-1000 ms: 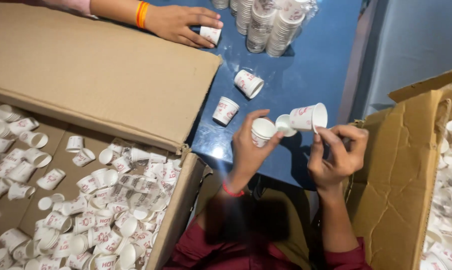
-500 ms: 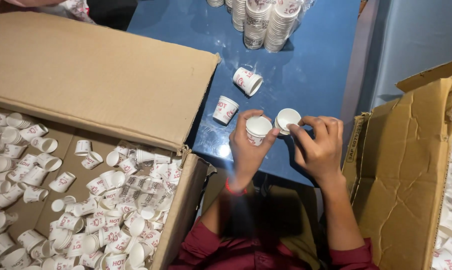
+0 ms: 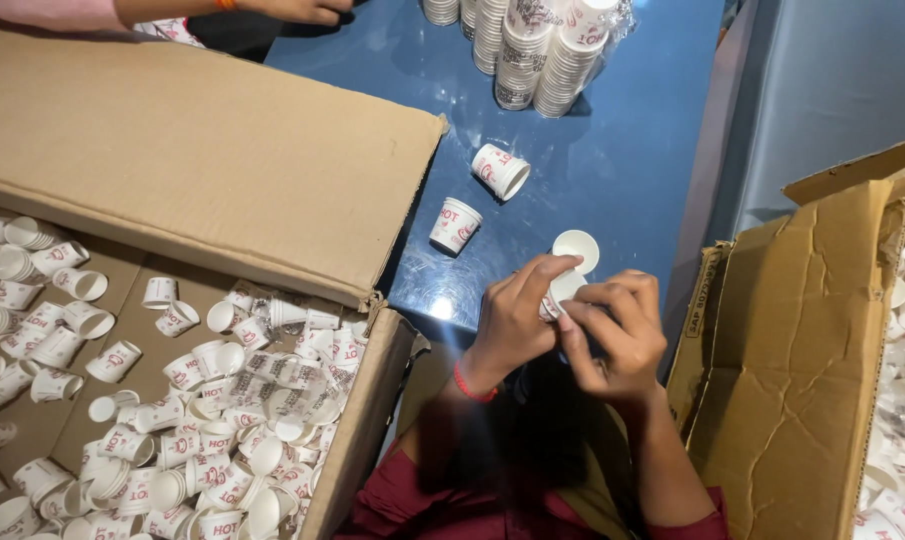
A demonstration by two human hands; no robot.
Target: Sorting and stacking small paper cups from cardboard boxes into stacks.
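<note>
My left hand (image 3: 512,318), with a red thread at the wrist, and my right hand (image 3: 617,335) meet over the near edge of the blue table (image 3: 622,170). Together they pinch small white paper cups (image 3: 564,287). Another white cup (image 3: 576,246) shows mouth-up just beyond my fingertips; I cannot tell whether it is held or standing on the table. Ahead of my hands one printed cup (image 3: 455,225) stands upside down. A second printed cup (image 3: 499,170) lies on its side farther back.
A big cardboard box (image 3: 202,160) on the left holds several loose cups (image 3: 212,420) under its raised flap. Another cardboard box (image 3: 802,340) with cups stands at the right. Stacked cups (image 3: 542,50) stand at the table's far side. Another person's hand (image 3: 297,8) is at the top left.
My hands have closed together, bringing the separate cups into one grip. The other person's hand has pulled back from the table toward the top left.
</note>
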